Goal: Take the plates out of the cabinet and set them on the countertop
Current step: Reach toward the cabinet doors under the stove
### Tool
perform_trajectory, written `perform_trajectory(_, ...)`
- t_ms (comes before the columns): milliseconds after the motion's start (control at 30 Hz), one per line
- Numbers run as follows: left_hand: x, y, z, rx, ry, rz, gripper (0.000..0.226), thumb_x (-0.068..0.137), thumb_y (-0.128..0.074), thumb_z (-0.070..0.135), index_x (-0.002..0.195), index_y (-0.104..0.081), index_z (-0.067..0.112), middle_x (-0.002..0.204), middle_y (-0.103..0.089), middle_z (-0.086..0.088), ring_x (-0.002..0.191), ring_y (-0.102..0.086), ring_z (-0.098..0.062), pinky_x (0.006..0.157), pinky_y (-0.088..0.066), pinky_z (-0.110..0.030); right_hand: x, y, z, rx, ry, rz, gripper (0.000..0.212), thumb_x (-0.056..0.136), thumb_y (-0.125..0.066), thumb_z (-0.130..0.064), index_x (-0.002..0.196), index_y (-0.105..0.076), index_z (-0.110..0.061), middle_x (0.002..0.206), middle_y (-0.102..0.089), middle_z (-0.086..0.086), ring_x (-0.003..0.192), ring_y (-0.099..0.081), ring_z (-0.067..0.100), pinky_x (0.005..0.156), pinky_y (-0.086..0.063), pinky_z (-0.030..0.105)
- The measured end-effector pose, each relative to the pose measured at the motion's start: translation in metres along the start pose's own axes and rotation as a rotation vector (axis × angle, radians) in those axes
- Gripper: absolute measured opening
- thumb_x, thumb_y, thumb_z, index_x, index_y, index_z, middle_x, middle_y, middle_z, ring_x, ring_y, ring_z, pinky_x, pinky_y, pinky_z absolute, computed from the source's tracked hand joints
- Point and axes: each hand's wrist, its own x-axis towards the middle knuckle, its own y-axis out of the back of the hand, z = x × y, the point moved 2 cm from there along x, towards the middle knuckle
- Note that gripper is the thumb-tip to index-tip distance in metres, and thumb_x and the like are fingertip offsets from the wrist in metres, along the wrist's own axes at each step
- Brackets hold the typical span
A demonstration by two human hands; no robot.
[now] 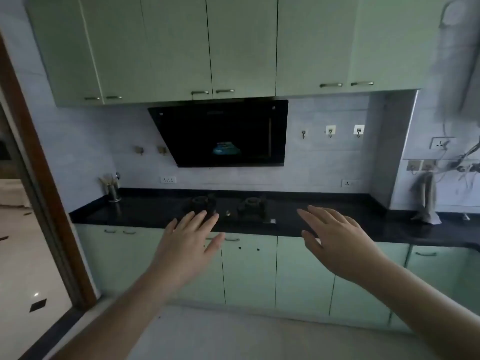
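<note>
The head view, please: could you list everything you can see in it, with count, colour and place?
Upper cabinets: one row, pale green, all doors closed, no plates in sight.
Range hood: one, black, under the upper cabinets.
Countertop: one, black, along the wall.
Gas burners: two, black, mid-counter.
Utensil holder: one, metal, left end of the countertop.
Wall hooks: five, on the tiles.
Lower cabinets: one row, pale green, closed.
Cloth: one, grey, hanging at right.
Left hand: open, fingers straight, holding nothing.
Right hand: open, fingers spread, holding nothing.
</note>
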Motion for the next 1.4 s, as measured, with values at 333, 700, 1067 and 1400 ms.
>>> perform_trajectory(333, 0.042, -0.045, -0.030, 0.051, 0.057, 0.046, 0.080, 0.084, 0.009, 0.071, 0.154, -0.012, 0.039, 0.164, -0.016, 0.008, 0.150, -0.012, -0.014, 0.120, -0.013, -0.040, 0.072, -0.075, -0.026, 0.078, 0.099, -0.032, 0.060, 0.097, -0.022, -0.054, 0.152, -0.015, -0.031, 0.159, -0.026, -0.006, 0.146, -0.021, 0.015, 0.117, -0.020, 0.037)
perform_trajectory(700, 0.105, -0.115, -0.146, 0.040, 0.143, 0.013, 0.078, 0.086, 0.007, 0.070, 0.154, -0.010, 0.038, 0.164, -0.017, 0.004, 0.150, -0.015, -0.018, 0.119, -0.013, -0.045, 0.190, -0.163, -0.131, 0.101, 0.203, -0.100, 0.058, 0.099, -0.023, -0.051, 0.153, -0.015, -0.031, 0.160, -0.023, -0.005, 0.146, -0.019, 0.015, 0.118, -0.016, 0.036)
perform_trajectory(1067, 0.195, -0.191, -0.186, 0.045, -0.012, -0.079, 0.076, 0.089, 0.004, 0.067, 0.155, -0.015, 0.034, 0.164, -0.020, 0.001, 0.150, -0.017, -0.020, 0.119, -0.014, -0.046, 0.260, -0.234, -0.126, 0.104, 0.075, -0.120, 0.055, 0.098, -0.023, -0.041, 0.152, -0.018, -0.030, 0.158, -0.026, -0.003, 0.145, -0.021, 0.016, 0.116, -0.019, 0.035)
perform_trajectory(1400, 0.300, -0.265, -0.183, 0.131, -0.135, -0.162, 0.067, 0.096, -0.018, 0.057, 0.145, -0.047, 0.022, 0.146, -0.051, -0.009, 0.137, -0.046, -0.024, 0.109, -0.039, -0.049, 0.338, -0.308, -0.039, 0.051, -0.064, -0.128, 0.058, 0.099, -0.022, -0.046, 0.153, -0.020, -0.027, 0.159, -0.027, 0.001, 0.146, -0.022, 0.019, 0.116, -0.020, 0.037)
